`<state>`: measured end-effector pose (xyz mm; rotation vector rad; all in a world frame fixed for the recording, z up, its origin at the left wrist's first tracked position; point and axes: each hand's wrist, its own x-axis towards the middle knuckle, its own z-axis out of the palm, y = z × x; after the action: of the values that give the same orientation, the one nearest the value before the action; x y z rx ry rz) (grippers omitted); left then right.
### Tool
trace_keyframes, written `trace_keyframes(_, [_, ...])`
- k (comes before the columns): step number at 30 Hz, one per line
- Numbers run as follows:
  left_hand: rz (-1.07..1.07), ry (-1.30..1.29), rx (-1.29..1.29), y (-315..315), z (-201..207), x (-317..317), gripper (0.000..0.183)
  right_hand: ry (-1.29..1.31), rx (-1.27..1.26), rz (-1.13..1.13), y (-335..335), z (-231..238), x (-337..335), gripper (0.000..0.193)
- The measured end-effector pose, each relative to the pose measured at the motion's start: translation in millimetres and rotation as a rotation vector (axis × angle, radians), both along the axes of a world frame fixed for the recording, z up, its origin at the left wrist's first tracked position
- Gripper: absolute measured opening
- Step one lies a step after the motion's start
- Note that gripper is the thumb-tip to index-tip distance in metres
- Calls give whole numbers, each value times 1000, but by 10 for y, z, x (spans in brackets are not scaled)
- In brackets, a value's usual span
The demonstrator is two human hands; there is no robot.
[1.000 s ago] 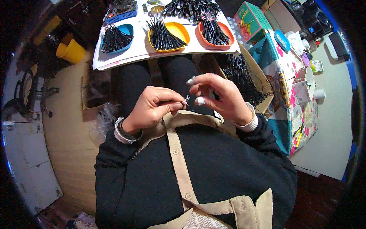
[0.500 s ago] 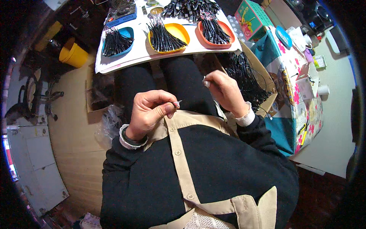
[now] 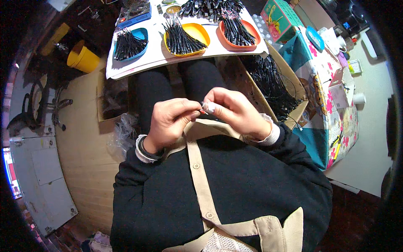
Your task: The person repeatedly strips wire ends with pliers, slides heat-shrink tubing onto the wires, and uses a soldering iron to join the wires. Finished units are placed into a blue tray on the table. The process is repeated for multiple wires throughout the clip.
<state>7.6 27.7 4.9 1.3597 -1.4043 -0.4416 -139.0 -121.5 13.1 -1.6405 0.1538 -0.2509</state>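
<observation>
My left hand (image 3: 170, 124) and my right hand (image 3: 238, 114) meet above my lap, thumbs and forefingers closed together. Between the fingertips shows a thin cable end (image 3: 203, 112) with a bit of red wire; most of it is hidden. The left hand pinches this cable end, and the right fingertips press on its tip. Something white, like a wrap, covers the right thumb and forefinger tips. Beyond my knees, black cables lie bundled in a blue tray (image 3: 146, 38), a yellow tray (image 3: 200, 32) and an orange tray (image 3: 254, 33).
The trays stand on a white-covered table (image 3: 161, 64), with a blue fan device (image 3: 138, 19) and a large cable pile (image 3: 210, 8) behind them. At right, a cardboard box (image 3: 299, 108) holds more black cables, beside a flowered tablecloth (image 3: 331, 105). A yellow bin (image 3: 83, 59) stands left.
My right hand has come down and left to meet the left hand at the cable end. The left hand has barely moved and keeps its pinch.
</observation>
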Motion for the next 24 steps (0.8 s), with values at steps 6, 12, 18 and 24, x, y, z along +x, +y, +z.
trace_keyframes(6, [27,66,-12,-13,-25,-26,12,59,346,37,-77,-66,-55,17])
trace_keyframes(12, [-115,641,103,27,-65,-31,10,-334,-749,-118,-60,100,-69,19])
trace_keyframes(18, [50,17,-6,10,-48,-71,12,108,385,24,25,53,-104,11])
trace_keyframes(24, [-226,875,111,28,-66,-38,11,-141,37,-12,-42,44,-106,17])
